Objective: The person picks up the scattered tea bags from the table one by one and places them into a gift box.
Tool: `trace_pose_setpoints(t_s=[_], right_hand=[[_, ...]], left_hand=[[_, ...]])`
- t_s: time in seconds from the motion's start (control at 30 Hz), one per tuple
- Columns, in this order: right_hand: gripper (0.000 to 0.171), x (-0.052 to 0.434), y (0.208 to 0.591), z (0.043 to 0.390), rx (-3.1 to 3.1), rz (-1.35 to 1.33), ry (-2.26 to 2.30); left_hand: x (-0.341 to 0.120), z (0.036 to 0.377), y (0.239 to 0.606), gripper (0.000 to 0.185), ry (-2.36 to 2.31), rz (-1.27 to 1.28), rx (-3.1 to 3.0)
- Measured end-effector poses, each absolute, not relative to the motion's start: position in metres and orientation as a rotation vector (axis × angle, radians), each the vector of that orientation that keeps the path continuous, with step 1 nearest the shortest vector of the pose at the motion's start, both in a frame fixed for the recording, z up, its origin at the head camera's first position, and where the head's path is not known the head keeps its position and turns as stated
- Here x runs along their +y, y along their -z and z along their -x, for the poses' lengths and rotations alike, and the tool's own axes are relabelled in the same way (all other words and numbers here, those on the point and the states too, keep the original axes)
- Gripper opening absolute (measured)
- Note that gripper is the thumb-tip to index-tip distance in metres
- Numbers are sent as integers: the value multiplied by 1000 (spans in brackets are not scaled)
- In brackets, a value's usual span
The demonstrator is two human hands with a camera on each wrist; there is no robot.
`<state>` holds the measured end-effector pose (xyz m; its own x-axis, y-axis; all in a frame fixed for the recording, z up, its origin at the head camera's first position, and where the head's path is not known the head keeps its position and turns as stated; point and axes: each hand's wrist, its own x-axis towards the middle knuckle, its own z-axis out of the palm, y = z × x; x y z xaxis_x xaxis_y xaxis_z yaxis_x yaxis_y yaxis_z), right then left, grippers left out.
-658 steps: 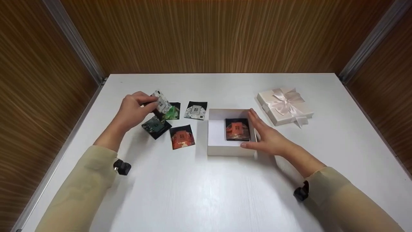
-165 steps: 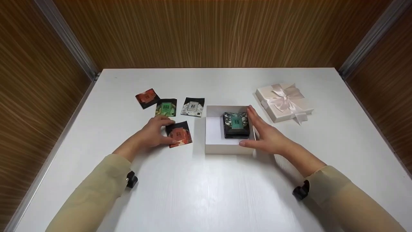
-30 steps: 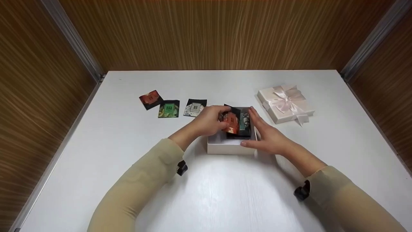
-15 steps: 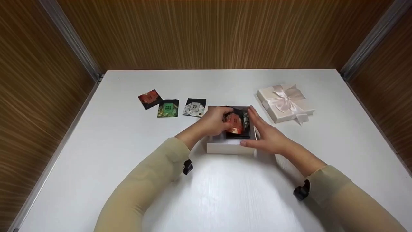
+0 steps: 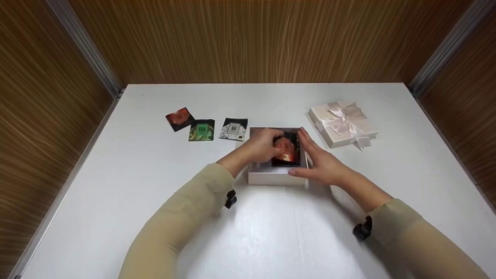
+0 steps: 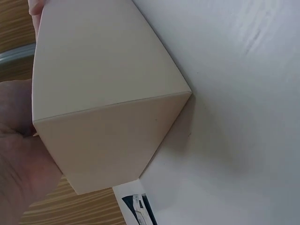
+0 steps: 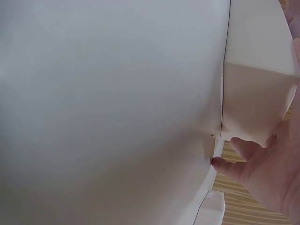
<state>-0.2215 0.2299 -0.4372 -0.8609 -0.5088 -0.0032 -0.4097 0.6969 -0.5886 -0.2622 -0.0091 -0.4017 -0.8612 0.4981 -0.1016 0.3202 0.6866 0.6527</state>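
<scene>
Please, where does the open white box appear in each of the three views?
Head: the open white box lies at the table's centre, between the left hand and the right hand.
Left wrist: its outer walls and one corner fill the upper left.
Right wrist: its wall is at the upper right, with the thumb below.
Shared landmark: the white table.

I seem to be working in a small staged booth rather than a home or a shop. A plain white worktop (image 5: 271, 232) fills it wall to wall, shut in on three sides by wood-grain panels (image 5: 248, 38) with grey metal strips (image 5: 87, 50) running down the corners. The things laid out are few and neatly spaced: a white open box (image 5: 271, 176), its ribboned lid (image 5: 343, 124) and small printed packets (image 5: 201, 130).
</scene>
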Motion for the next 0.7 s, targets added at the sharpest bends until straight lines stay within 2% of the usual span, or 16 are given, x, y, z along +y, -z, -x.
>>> trace_pose_setpoints(t_s=[0.7], right_hand=[[116, 230, 440, 222, 2732, 763, 905]], left_hand=[[-2, 265, 407, 57, -883, -706, 2696]])
